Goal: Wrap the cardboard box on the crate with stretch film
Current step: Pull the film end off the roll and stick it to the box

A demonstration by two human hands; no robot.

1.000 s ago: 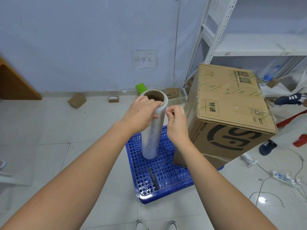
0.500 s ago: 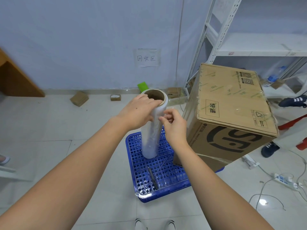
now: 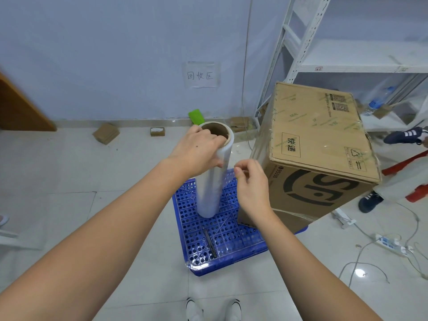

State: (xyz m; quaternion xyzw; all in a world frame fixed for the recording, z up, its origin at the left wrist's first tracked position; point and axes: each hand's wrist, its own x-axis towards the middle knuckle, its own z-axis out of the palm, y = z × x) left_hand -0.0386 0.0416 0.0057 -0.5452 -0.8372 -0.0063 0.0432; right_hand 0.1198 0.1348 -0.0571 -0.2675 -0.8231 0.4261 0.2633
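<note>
A clear stretch film roll (image 3: 209, 193) on a cardboard core stands upright on the blue perforated crate (image 3: 222, 242). My left hand (image 3: 196, 151) grips the roll's top, fingers curled round its rim. My right hand (image 3: 251, 181) is just right of the roll, thumb and forefinger pinched together at the film's edge; the thin film between them is hard to make out. The big brown cardboard box (image 3: 319, 140) with a black logo stands on the crate's right part, shiny film showing on its sides.
A dark slim tool (image 3: 209, 243) lies on the crate near me. A white shelf rack (image 3: 347, 66) stands behind the box. Another person's shoes (image 3: 405, 135) are at the right. A power strip (image 3: 391, 244) with cables lies on the floor. Small boxes (image 3: 106, 133) sit by the wall.
My right hand has slid a little down the roll's side and slightly away from it, still pinching. My left hand stays on the roll's top. The view has shifted a little.
</note>
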